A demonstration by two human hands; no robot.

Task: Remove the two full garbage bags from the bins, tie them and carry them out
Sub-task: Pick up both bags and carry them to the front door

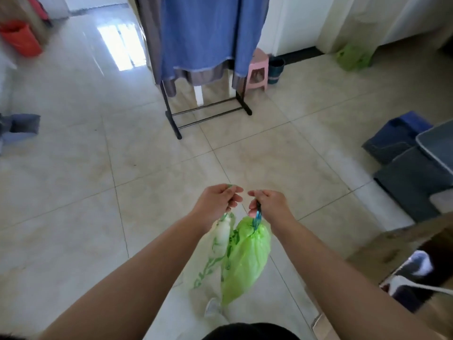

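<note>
left hand (217,201) fisted on pale green-printed bag (217,244) | right hand (268,204) pinching blue drawstring (257,217) of bright green bag (247,258), touching at its 3 o'clock

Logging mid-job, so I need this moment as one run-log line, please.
left hand: grips white printed bag by top | right hand: grips green bag by blue drawstring | bags: hanging side by side

You stand on a pale tiled floor (73,192); a clothes rack (171,114) stands at twelve o'clock; at one o'clock a pink stool (257,69) and a teal bin (275,69) sit side by side; a green bag (350,58) at two; a red bucket (20,39) at eleven; dark boxes (397,138) at three.
</note>
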